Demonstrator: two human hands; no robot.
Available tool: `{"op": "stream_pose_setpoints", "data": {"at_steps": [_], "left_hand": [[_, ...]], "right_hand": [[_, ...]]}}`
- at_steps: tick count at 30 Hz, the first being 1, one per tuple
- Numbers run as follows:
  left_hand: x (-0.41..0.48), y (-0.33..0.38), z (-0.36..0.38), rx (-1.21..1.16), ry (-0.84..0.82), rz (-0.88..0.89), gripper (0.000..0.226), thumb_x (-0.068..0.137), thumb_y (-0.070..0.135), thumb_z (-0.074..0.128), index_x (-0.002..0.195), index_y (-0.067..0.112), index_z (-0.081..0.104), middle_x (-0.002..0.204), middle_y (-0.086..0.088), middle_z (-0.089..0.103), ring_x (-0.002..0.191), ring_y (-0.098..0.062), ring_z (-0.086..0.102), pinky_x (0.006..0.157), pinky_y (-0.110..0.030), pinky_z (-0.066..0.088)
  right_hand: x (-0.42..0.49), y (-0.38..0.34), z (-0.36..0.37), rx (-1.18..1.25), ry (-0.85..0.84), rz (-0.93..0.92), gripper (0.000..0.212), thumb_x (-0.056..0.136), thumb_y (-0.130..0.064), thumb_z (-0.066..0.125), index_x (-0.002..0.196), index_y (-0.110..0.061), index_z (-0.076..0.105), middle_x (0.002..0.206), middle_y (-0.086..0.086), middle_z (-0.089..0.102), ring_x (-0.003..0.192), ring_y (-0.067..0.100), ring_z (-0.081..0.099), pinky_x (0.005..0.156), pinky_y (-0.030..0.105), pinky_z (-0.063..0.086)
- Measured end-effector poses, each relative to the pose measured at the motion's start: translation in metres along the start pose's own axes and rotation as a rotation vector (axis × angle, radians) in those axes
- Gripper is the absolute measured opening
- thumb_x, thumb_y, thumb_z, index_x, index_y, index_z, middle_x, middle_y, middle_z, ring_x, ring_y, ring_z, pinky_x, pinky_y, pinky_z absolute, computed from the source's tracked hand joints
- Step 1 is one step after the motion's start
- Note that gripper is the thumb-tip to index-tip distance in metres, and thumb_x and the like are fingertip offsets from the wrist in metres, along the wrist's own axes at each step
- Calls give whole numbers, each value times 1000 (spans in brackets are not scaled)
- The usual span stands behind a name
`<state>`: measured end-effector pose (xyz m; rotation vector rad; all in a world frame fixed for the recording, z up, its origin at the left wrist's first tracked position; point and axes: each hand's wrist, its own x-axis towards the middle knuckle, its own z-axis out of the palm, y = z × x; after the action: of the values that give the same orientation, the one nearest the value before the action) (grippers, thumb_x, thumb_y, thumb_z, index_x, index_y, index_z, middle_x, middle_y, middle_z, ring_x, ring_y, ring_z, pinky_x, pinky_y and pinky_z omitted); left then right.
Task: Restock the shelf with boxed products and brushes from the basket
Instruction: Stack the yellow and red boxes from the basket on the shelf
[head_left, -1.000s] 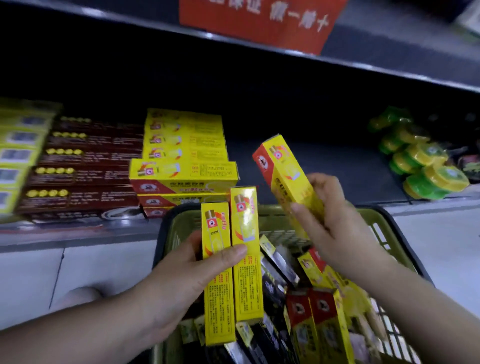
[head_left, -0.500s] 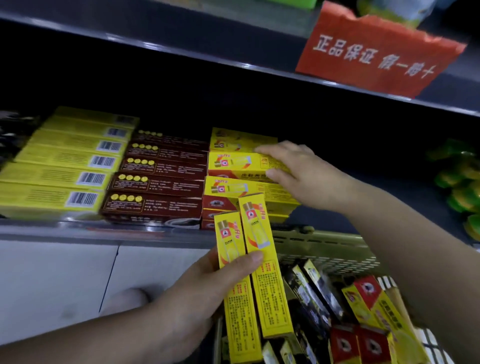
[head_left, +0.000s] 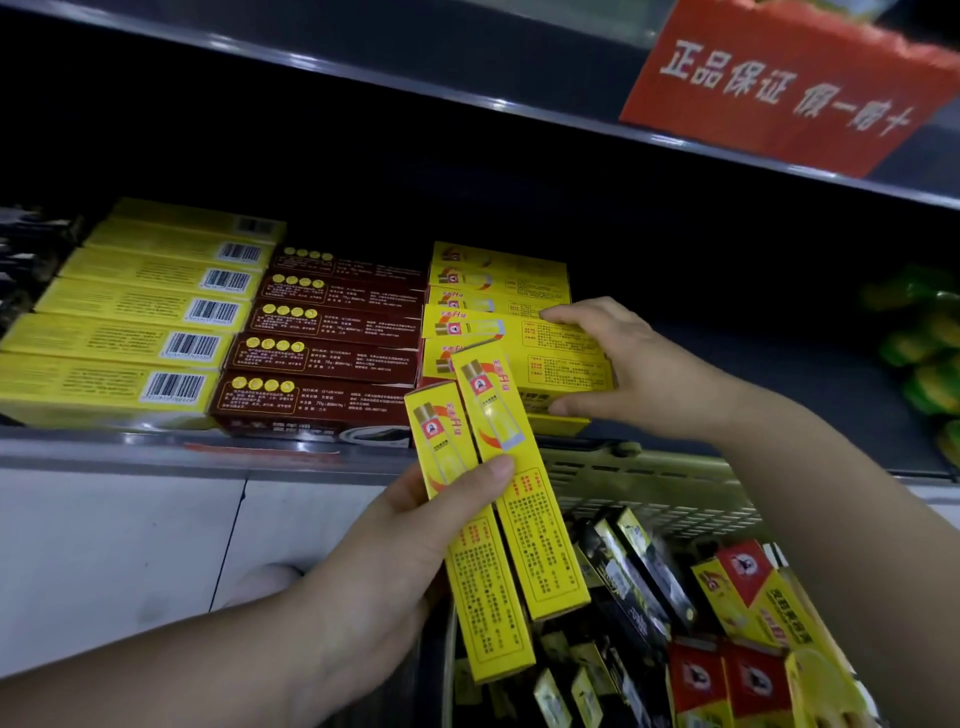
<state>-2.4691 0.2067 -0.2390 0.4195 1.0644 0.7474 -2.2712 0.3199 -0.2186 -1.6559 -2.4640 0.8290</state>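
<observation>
We hold two long yellow boxes side by side in our left hand, grip closed, thumb across their fronts, above the basket. Our right hand rests on the shelf, grip closed around the end of a yellow box lying atop the yellow stack there. Dark brown boxes lie just left of the stack. More boxed products fill the basket.
</observation>
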Motion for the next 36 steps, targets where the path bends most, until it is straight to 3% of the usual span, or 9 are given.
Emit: {"op": "stream_pose_setpoints", "data": {"at_steps": [8,13,18,22,26,29,31,33,36], "left_hand": [[-1,4,3,40,-18,120,42,48,44,72,89,34,73,95,1,75,90,-15,70,92,-39,47],[3,3,2,16,-37,112,45,49,43,72,91,27,73,96,0,74,90,-15,70,86,-36,48],[4,4,2,17,-72,144,43,51,42,71,91,30,73,97,1,74,90,-14,70,79,-32,49],[7,6,1,33,-85,206,41,52,42,72,91,32,72,98,2,74,91,-13,70,79,-31,49],[9,6,3,39,-114,250,40,55,43,72,95,34,71,100,3,74,92,-13,69,75,-27,52],[8,3,4,65,-143,261,39,62,43,77,99,32,69,103,3,73,96,-13,68,81,-31,49],[9,3,3,66,-139,263,37,63,47,77,96,32,70,102,3,73,96,-13,68,82,-33,49],[13,3,2,51,-94,272,36,59,49,79,90,32,72,97,5,73,93,-15,69,80,-35,52],[19,3,-3,-38,-10,290,45,61,45,74,100,24,69,93,2,73,90,-18,70,71,-32,58]], "right_hand": [[-4,0,1,26,59,-14,83,68,-37,78,139,-30,36,122,-16,31,125,10,33,105,29,34],[-4,-2,1,62,53,17,84,67,-37,77,139,-28,35,124,-12,29,125,10,33,104,26,34],[-23,-19,-4,-144,216,-92,60,84,-50,54,138,-26,40,128,-7,37,119,3,29,95,11,23],[-58,-47,10,99,255,-93,50,81,-66,41,122,-39,50,106,-28,47,101,-12,44,81,2,34],[-84,-59,38,294,67,23,70,63,-77,53,118,-76,9,111,-61,22,105,-37,26,78,-10,28],[-86,-58,36,433,44,54,70,64,-65,66,115,-72,19,113,-46,45,103,-25,45,77,-2,38],[-84,-58,28,446,81,30,52,72,-57,67,114,-59,35,102,-28,61,87,-7,62,70,13,51],[-80,-54,16,317,236,29,33,76,-50,54,108,-45,45,85,-10,67,65,3,62,54,20,50],[-63,-40,-7,99,407,-5,36,86,-47,50,121,-40,41,89,-9,63,72,5,57,59,20,45]]}}
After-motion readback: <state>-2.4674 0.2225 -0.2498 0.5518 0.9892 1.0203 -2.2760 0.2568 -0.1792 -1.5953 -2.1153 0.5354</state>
